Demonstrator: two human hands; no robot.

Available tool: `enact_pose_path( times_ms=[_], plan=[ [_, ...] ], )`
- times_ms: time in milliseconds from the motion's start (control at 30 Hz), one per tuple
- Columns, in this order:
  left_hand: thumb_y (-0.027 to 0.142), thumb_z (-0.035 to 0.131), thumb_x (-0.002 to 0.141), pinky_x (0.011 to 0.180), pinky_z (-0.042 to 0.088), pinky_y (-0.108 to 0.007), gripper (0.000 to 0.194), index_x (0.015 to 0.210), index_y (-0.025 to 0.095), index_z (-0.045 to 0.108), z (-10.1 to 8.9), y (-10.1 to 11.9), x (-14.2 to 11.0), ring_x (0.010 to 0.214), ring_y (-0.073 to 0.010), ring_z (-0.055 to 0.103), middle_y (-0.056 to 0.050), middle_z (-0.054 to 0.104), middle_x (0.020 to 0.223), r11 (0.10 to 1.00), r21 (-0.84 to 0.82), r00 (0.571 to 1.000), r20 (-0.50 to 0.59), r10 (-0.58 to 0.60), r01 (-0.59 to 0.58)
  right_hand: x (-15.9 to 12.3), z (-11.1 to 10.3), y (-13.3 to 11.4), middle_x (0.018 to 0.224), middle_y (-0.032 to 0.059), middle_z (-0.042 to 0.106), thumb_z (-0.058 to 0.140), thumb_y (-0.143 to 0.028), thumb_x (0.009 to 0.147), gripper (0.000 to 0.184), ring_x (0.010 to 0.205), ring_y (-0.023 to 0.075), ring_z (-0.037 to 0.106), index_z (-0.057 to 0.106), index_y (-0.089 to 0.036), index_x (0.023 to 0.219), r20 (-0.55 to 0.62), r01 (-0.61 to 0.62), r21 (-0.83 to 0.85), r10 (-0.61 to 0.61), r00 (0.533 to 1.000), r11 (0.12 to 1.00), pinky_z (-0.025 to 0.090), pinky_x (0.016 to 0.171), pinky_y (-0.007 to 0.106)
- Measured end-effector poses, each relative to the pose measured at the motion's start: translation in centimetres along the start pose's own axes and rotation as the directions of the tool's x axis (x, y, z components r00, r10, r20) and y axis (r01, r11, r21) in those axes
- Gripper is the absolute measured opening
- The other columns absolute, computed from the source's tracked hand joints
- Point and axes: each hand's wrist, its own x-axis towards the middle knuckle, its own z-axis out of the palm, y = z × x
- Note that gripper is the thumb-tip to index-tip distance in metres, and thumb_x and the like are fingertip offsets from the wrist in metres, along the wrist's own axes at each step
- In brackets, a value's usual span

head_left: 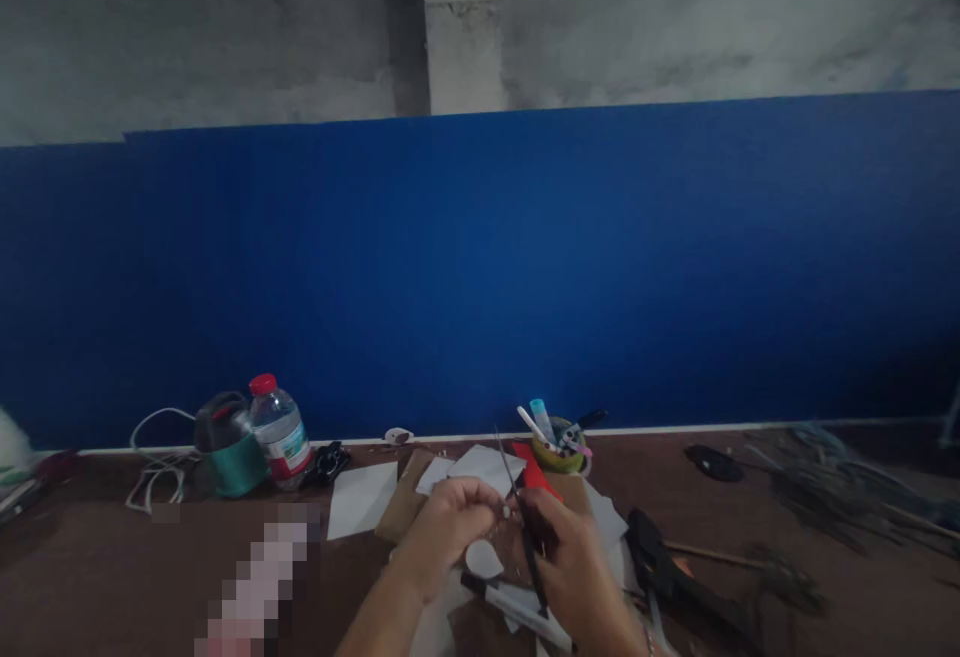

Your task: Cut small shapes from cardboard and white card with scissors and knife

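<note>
My left hand is closed in a pinch at the middle of the table, with a tiny pale piece at its fingertips. Close beside it, my right hand grips a long, thin, dark tool whose narrow tip points up and away; its exact kind is unclear. Below the fingers lies a rounded white cutout. A white marker with a black cap rests under my wrists. White paper sheets, brown card and a red piece lie behind the hands.
A small bowl of pens stands behind my right hand. Leftward are a red-capped bottle, a teal container and a white cable. To the right are a black tool, a computer mouse and tangled strands. A blue panel rises behind.
</note>
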Motion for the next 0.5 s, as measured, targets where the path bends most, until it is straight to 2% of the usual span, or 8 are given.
enact_pose_path(
  times_ms=[100, 167, 233, 333, 400, 500],
  plan=[
    [0.023, 0.061, 0.061, 0.06, 0.032, -0.025, 0.007, 0.062, 0.016, 0.061, 0.4, 0.2, -0.1, 0.058, -0.0126, 0.045, 0.003, 0.053, 0.056, 1.0, 0.008, 1.0, -0.005, -0.003, 0.003, -0.1, -0.1, 0.3, 0.062, -0.0008, 0.057, 0.052, -0.018, 0.074, 0.006, 0.055, 0.0114, 0.047, 0.058, -0.018, 0.077, -0.017, 0.048, -0.128, -0.051, 0.999, 0.991, 0.037, 0.053, 0.02],
    [0.023, 0.062, 0.061, 0.059, 0.032, -0.024, 0.007, 0.061, 0.016, 0.059, 0.7, 0.4, -0.2, 0.058, -0.0121, 0.044, 0.004, 0.051, 0.055, 1.0, 0.014, 1.0, -0.025, 0.007, -0.006, -0.2, 0.0, 0.5, 0.062, -0.0007, 0.057, 0.052, -0.02, 0.076, 0.005, 0.055, 0.0117, 0.047, 0.057, -0.019, 0.075, -0.037, 0.042, -0.131, -0.047, 0.998, 0.99, 0.037, 0.053, 0.02],
    [0.023, 0.062, 0.062, 0.06, 0.034, -0.024, 0.007, 0.061, 0.016, 0.058, 0.9, 0.4, -0.2, 0.059, -0.0126, 0.046, 0.003, 0.052, 0.057, 0.999, -0.028, 0.998, -0.055, 0.019, -0.021, -0.1, 0.2, 0.6, 0.064, 0.0005, 0.058, 0.053, -0.025, 0.079, 0.007, 0.057, 0.0124, 0.048, 0.057, -0.019, 0.076, -0.059, 0.017, -0.041, -0.019, 0.998, 0.999, 0.038, 0.054, 0.02],
    [0.026, 0.062, 0.065, 0.06, 0.038, -0.024, 0.009, 0.065, 0.017, 0.059, 1.0, 0.3, -0.2, 0.061, -0.0135, 0.05, 0.002, 0.057, 0.063, 0.986, -0.147, 0.99, -0.127, 0.058, -0.076, 0.0, 0.6, 0.3, 0.067, 0.0011, 0.057, 0.058, -0.037, 0.079, 0.019, 0.06, 0.0126, 0.049, 0.056, -0.018, 0.08, -0.03, -0.053, 0.21, 0.061, 0.998, 0.976, 0.039, 0.054, 0.021],
    [0.027, 0.063, 0.067, 0.059, 0.04, -0.023, 0.011, 0.068, 0.016, 0.06, 0.9, 0.2, -0.2, 0.062, -0.0135, 0.052, 0.0, 0.059, 0.066, 0.974, -0.198, 0.984, -0.161, 0.079, -0.111, 0.1, 1.0, -0.1, 0.065, -0.0013, 0.053, 0.061, -0.042, 0.076, 0.026, 0.058, 0.011, 0.047, 0.054, -0.017, 0.08, 0.068, -0.129, 0.352, 0.112, 0.991, 0.927, 0.038, 0.052, 0.02],
    [0.025, 0.063, 0.067, 0.054, 0.04, -0.022, 0.011, 0.068, 0.016, 0.059, 0.9, 0.0, -0.2, 0.061, -0.0134, 0.054, 0.0, 0.059, 0.065, 0.961, -0.25, 0.98, -0.185, 0.073, -0.119, 0.0, 1.3, -0.8, 0.059, -0.0056, 0.046, 0.066, -0.047, 0.072, 0.035, 0.052, 0.0085, 0.042, 0.051, -0.018, 0.081, 0.23, -0.259, 0.454, 0.168, 0.958, 0.853, 0.035, 0.048, 0.019]
  ],
)
